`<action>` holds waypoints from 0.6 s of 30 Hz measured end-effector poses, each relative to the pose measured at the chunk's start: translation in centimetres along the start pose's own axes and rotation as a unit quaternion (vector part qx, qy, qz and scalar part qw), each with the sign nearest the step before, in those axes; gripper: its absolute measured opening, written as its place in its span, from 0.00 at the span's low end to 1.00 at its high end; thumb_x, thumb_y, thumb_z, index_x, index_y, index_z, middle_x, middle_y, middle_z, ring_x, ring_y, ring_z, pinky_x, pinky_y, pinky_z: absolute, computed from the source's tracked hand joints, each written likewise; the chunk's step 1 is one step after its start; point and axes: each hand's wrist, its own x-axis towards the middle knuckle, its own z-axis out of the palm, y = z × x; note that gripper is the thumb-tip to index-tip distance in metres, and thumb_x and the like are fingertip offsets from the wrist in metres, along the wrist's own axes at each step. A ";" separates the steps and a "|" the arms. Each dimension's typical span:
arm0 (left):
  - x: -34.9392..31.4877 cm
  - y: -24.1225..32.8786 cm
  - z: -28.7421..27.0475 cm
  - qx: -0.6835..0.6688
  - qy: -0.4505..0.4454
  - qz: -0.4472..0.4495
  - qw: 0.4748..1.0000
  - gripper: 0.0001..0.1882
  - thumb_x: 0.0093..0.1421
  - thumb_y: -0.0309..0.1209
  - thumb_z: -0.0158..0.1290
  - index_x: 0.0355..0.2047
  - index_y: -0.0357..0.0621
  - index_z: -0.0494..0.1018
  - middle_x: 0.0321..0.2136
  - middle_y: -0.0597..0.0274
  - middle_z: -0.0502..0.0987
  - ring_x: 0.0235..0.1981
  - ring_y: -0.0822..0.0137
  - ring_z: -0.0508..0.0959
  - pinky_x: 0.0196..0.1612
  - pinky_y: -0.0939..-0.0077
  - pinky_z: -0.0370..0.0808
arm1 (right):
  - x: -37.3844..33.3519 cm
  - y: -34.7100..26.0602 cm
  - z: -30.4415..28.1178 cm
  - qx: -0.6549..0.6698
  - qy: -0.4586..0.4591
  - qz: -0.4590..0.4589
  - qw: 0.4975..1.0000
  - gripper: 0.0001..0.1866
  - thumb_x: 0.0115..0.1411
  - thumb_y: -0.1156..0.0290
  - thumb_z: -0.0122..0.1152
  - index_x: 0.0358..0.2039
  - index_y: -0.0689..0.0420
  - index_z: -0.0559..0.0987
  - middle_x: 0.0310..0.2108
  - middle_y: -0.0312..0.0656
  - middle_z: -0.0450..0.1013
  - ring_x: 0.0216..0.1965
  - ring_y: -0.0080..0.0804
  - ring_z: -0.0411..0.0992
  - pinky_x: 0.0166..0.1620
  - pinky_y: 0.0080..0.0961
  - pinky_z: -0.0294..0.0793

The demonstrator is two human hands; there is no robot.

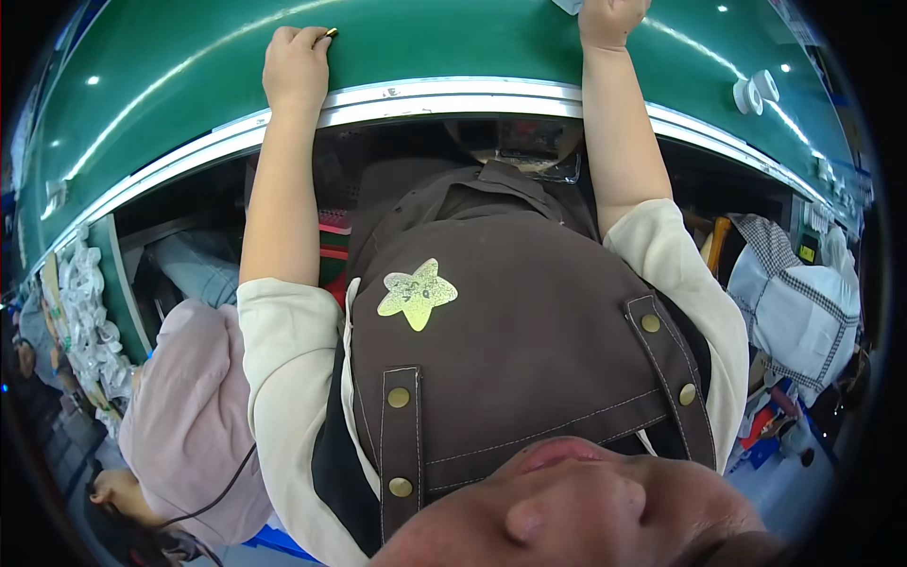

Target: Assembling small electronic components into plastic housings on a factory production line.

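Observation:
Both my forearms reach over the metal front edge onto the green tabletop (453, 47). My left hand (295, 74) is closed near the table's front left, its thumb and fingers pinching a small dark piece with a gold-coloured shine (332, 33); its kind is too small to make out. Farther right, my right hand (609, 24) is curled at the upper rim of the picture, partly cut off. Beside its fingers shows a corner of a pale, whitish thing (568, 5), most of which lies outside the view. Bare tabletop separates the two hands.
White round plastic pieces (754, 93) lie on the table to the right. A person in a pink top (194, 387) sits close on my left, near a heap of clear plastic pieces (85, 293). White cloth with checked trim (798, 317) is at my right.

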 end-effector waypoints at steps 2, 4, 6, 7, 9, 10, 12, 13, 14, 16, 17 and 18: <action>0.1 0.3 -0.4 -0.026 -0.014 -0.015 0.999 0.08 0.59 0.38 0.57 0.36 0.55 0.83 0.36 0.65 0.75 0.42 0.60 0.76 0.44 0.65 0.75 | 0.8 -2.3 -0.9 0.273 0.061 0.199 0.939 0.11 0.58 0.68 0.58 0.39 0.59 0.77 0.50 0.50 0.71 0.52 0.47 0.69 0.57 0.41 0.64; 0.1 0.7 0.2 -0.033 -0.010 -0.006 0.999 0.08 0.59 0.38 0.57 0.36 0.54 0.83 0.35 0.63 0.76 0.40 0.60 0.77 0.42 0.66 0.75 | 0.4 -1.7 -1.5 0.204 0.069 0.110 0.970 0.10 0.58 0.70 0.58 0.39 0.59 0.77 0.49 0.51 0.71 0.51 0.47 0.69 0.56 0.40 0.65; 0.2 0.9 0.7 -0.039 -0.008 0.004 0.999 0.08 0.59 0.37 0.57 0.36 0.53 0.83 0.34 0.62 0.76 0.38 0.60 0.77 0.41 0.67 0.75 | -0.8 -0.9 -2.7 0.035 0.043 -0.049 0.997 0.09 0.57 0.71 0.58 0.38 0.59 0.77 0.49 0.51 0.71 0.50 0.46 0.69 0.56 0.38 0.66; 0.3 1.0 0.7 -0.036 -0.016 0.007 0.999 0.08 0.59 0.38 0.57 0.36 0.54 0.83 0.35 0.64 0.76 0.40 0.60 0.77 0.42 0.66 0.75 | -1.4 -1.2 -4.0 0.029 0.029 -0.079 0.996 0.13 0.56 0.72 0.60 0.42 0.59 0.75 0.49 0.52 0.71 0.50 0.46 0.69 0.55 0.38 0.66; 0.5 1.3 0.8 -0.038 -0.027 0.014 0.999 0.08 0.59 0.39 0.58 0.36 0.55 0.83 0.35 0.65 0.75 0.41 0.61 0.76 0.43 0.65 0.75 | -2.9 -2.1 -6.7 0.015 0.015 -0.108 0.994 0.17 0.55 0.73 0.62 0.45 0.59 0.74 0.49 0.53 0.71 0.50 0.45 0.69 0.55 0.37 0.66; 0.3 1.1 0.8 -0.031 -0.024 0.014 0.999 0.09 0.59 0.39 0.57 0.36 0.55 0.83 0.36 0.65 0.75 0.42 0.61 0.76 0.44 0.65 0.75 | -3.9 -2.6 -7.5 0.050 0.003 -0.116 0.992 0.15 0.52 0.73 0.62 0.42 0.57 0.76 0.47 0.51 0.73 0.48 0.43 0.70 0.55 0.37 0.64; 0.0 1.1 0.7 -0.026 -0.023 0.016 0.999 0.09 0.59 0.39 0.57 0.36 0.55 0.83 0.36 0.66 0.75 0.42 0.62 0.76 0.44 0.65 0.75 | -5.9 -4.0 -9.5 0.091 -0.031 -0.119 0.988 0.14 0.48 0.74 0.63 0.37 0.57 0.78 0.43 0.48 0.75 0.45 0.41 0.70 0.51 0.35 0.64; 0.1 1.3 0.6 -0.024 -0.024 0.021 0.999 0.09 0.59 0.39 0.57 0.36 0.55 0.83 0.36 0.66 0.75 0.42 0.62 0.76 0.44 0.65 0.75 | -6.9 -4.8 -10.6 0.099 -0.053 -0.114 0.987 0.13 0.47 0.76 0.62 0.36 0.58 0.77 0.41 0.47 0.75 0.45 0.41 0.70 0.48 0.33 0.67; 0.0 1.5 0.5 -0.021 -0.024 0.025 0.999 0.09 0.60 0.39 0.57 0.36 0.55 0.82 0.36 0.66 0.75 0.42 0.62 0.76 0.44 0.65 0.75 | -8.1 -5.3 -11.7 0.096 -0.086 -0.100 0.987 0.13 0.46 0.77 0.62 0.35 0.58 0.77 0.38 0.46 0.75 0.40 0.40 0.72 0.44 0.32 0.70; 0.0 1.8 0.2 -0.020 -0.026 0.029 0.999 0.09 0.60 0.39 0.56 0.37 0.55 0.82 0.36 0.66 0.76 0.42 0.62 0.76 0.44 0.65 0.75 | -9.7 -6.1 -13.3 0.125 -0.185 -0.078 0.972 0.13 0.46 0.83 0.61 0.35 0.59 0.77 0.35 0.48 0.75 0.31 0.39 0.73 0.34 0.27 0.72; -0.1 1.8 0.1 -0.017 -0.026 0.031 0.999 0.09 0.60 0.39 0.56 0.37 0.55 0.82 0.36 0.66 0.76 0.42 0.62 0.77 0.44 0.64 0.75 | -11.0 -6.1 -13.8 0.141 -0.240 -0.038 0.960 0.13 0.47 0.85 0.61 0.35 0.60 0.77 0.32 0.46 0.75 0.30 0.38 0.73 0.33 0.27 0.72; -0.1 1.8 0.1 -0.017 -0.026 0.031 0.999 0.09 0.60 0.39 0.56 0.37 0.55 0.82 0.36 0.66 0.76 0.42 0.62 0.77 0.44 0.64 0.75 | -12.4 -5.7 -14.0 0.141 -0.290 -0.017 0.946 0.12 0.48 0.83 0.61 0.35 0.59 0.77 0.31 0.45 0.76 0.30 0.40 0.74 0.33 0.29 0.73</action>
